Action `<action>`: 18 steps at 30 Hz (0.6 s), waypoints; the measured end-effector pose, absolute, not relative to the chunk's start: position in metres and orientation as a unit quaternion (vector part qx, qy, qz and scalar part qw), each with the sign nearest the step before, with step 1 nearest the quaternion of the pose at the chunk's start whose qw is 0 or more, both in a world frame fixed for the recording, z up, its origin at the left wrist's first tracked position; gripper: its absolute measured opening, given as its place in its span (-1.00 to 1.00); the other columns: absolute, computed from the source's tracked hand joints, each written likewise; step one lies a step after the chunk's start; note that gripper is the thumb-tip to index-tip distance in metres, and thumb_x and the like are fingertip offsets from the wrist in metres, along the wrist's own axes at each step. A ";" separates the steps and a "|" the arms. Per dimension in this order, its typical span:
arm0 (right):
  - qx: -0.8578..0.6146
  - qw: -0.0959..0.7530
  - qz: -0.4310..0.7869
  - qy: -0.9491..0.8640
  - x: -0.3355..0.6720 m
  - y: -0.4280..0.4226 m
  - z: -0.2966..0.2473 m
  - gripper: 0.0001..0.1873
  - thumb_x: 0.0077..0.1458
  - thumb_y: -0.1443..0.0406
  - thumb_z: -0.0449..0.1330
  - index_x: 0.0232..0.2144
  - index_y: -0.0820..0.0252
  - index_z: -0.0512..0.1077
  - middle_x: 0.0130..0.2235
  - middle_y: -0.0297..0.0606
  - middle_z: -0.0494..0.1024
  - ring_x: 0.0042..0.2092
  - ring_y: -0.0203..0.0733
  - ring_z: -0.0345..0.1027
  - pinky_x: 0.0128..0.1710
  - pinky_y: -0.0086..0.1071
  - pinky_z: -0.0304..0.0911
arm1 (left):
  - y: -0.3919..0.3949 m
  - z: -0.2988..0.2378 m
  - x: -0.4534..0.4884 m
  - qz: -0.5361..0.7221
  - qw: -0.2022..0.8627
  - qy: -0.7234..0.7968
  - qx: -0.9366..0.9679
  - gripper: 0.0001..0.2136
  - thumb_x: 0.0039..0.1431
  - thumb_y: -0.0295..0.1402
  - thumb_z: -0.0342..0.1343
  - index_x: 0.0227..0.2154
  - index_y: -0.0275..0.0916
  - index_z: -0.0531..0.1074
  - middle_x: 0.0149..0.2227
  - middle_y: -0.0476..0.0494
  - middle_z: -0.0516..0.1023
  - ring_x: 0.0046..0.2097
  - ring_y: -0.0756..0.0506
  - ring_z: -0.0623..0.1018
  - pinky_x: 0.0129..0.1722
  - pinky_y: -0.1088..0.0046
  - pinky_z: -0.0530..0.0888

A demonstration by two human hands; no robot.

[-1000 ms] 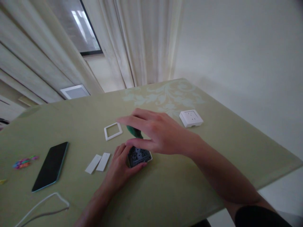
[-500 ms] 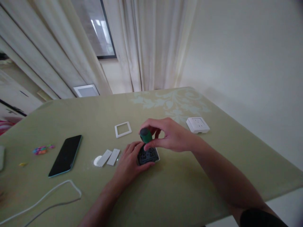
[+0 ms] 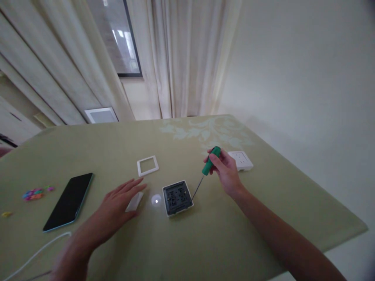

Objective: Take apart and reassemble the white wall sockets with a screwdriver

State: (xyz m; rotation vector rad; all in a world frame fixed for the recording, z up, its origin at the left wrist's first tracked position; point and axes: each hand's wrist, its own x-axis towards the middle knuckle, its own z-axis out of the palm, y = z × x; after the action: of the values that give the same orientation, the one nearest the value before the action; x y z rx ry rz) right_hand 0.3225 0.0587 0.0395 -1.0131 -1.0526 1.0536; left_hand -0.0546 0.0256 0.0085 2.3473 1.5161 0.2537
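A dark grey socket module (image 3: 176, 197) in a white base lies face up on the green table (image 3: 219, 234). My right hand (image 3: 225, 171) is closed round a green-handled screwdriver (image 3: 209, 164), held to the right of the module with its thin shaft slanting down toward the module's right edge. My left hand (image 3: 117, 205) hovers open and flat to the left of the module, fingers over a small white plate (image 3: 135, 201). A white square frame (image 3: 148, 165) lies behind them. A white socket (image 3: 241, 160) sits just behind my right hand.
A black phone (image 3: 69, 201) lies at the left, with small coloured bits (image 3: 33, 193) beyond it and a white cable (image 3: 35, 255) near the front edge. A bright spot (image 3: 156, 200) shows beside the module. Curtains and a wall stand behind the table.
My right hand has lifted the screwdriver off the module and swung it to the right. My left hand has let go of the module and moved left over the white plates.
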 end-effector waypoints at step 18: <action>-0.496 0.621 0.561 -0.234 0.329 0.053 0.005 -0.41 -0.23 -0.07 0.58 -0.24 0.16 0.60 -0.39 -0.33 0.63 -0.45 -0.32 0.43 -0.48 -0.45 0.32 | 0.024 0.004 -0.024 0.164 0.188 0.480 0.841 -0.68 0.36 -0.31 0.05 0.06 0.01 0.62 0.09 -0.14 0.68 0.08 -0.25 0.67 0.08 0.13 0.64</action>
State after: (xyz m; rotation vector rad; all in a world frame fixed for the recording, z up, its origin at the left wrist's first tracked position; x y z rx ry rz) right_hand 0.3288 0.0535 0.0045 -1.1389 -0.5374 1.2884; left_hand -0.0244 0.0238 0.0036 2.3654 1.3506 0.4625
